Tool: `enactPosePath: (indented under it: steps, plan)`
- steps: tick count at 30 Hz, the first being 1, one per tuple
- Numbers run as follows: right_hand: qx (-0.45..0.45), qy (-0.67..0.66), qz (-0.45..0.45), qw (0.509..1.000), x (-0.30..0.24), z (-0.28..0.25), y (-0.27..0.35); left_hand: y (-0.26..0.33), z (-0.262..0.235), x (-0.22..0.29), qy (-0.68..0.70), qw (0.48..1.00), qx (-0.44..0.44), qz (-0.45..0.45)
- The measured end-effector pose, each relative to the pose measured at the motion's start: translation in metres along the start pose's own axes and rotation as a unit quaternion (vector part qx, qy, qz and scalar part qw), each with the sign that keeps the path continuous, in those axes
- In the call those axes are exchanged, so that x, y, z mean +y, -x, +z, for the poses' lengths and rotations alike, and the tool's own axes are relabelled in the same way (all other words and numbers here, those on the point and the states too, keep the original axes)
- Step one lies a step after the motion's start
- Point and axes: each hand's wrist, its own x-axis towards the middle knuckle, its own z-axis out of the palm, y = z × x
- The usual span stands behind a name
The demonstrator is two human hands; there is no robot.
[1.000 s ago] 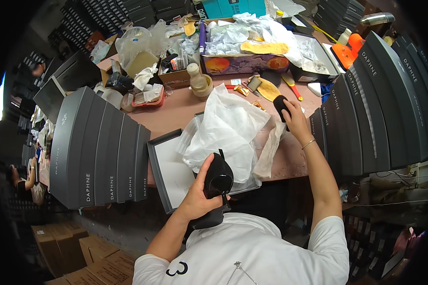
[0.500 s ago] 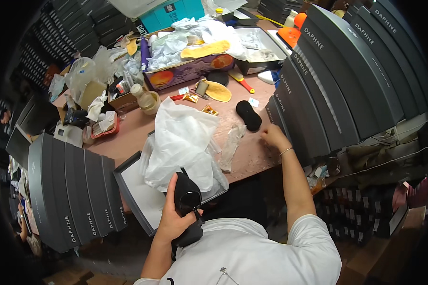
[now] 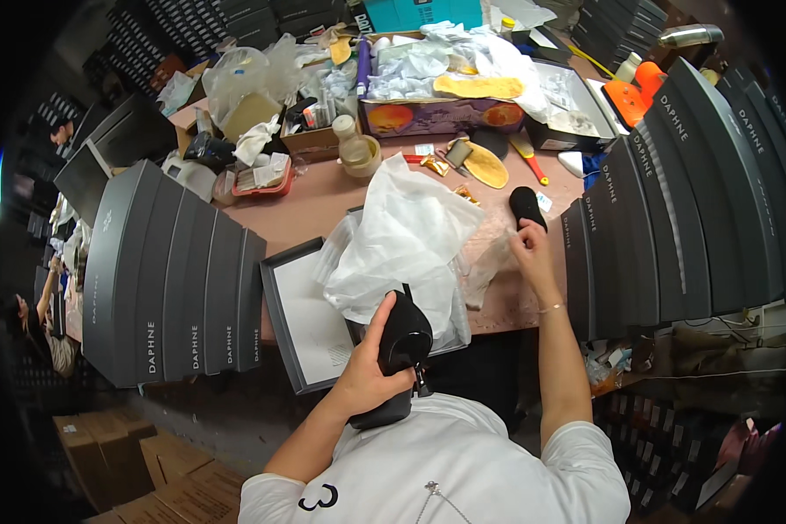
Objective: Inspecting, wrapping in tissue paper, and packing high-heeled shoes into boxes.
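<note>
Since a second ago, I see the right hand [image 3: 529, 240] still pinching the small black pad [image 3: 526, 206] at two o'clock on the counter [image 3: 310, 205], while the left hand [image 3: 368, 365] stays clenched round the black suede shoe [image 3: 402, 341], steadying it.

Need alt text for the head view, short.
Seen from above, a person at a cluttered pink worktable holds a black shoe in the left hand near the body, while the right hand touches a black pad. White tissue paper spills from an open grey box; stacked grey boxes flank both sides.

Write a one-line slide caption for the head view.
Left hand grips a black shoe over white tissue paper; right hand touches a black insole on the table.
</note>
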Motion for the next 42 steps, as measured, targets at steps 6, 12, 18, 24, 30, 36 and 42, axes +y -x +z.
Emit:
enactPosePath:
  steps: [6,12,18,24,30,36,42]
  plan:
    - [-0.197,-0.325,0.153,0.912,-0.162,-0.034,0.051,0.002,0.001,-0.005,0.021,1.000,-0.006,-0.008]
    - [-0.284,-0.221,-0.050,0.932,-0.234,-0.023,0.078,0.003,0.001,-0.007,0.044,0.999,0.005,-0.012]
    - [-0.283,-0.164,-0.128,0.936,-0.237,-0.006,0.080,0.007,0.006,-0.001,-0.053,0.998,0.017,0.007]
    - [-0.276,-0.147,-0.123,0.942,-0.237,-0.006,0.079,0.009,0.010,-0.002,-0.063,0.998,0.002,0.005]
    - [-0.217,-0.103,-0.111,0.964,-0.231,0.000,0.076,0.010,0.013,-0.009,-0.040,0.999,-0.009,-0.014]
    - [-0.122,-0.206,0.064,0.969,-0.197,-0.015,0.067,0.006,0.005,-0.001,0.043,0.999,-0.032,-0.007]
    - [-0.184,-0.227,0.046,0.955,-0.204,-0.028,0.070,0.005,0.002,-0.002,0.125,0.991,-0.030,-0.029]
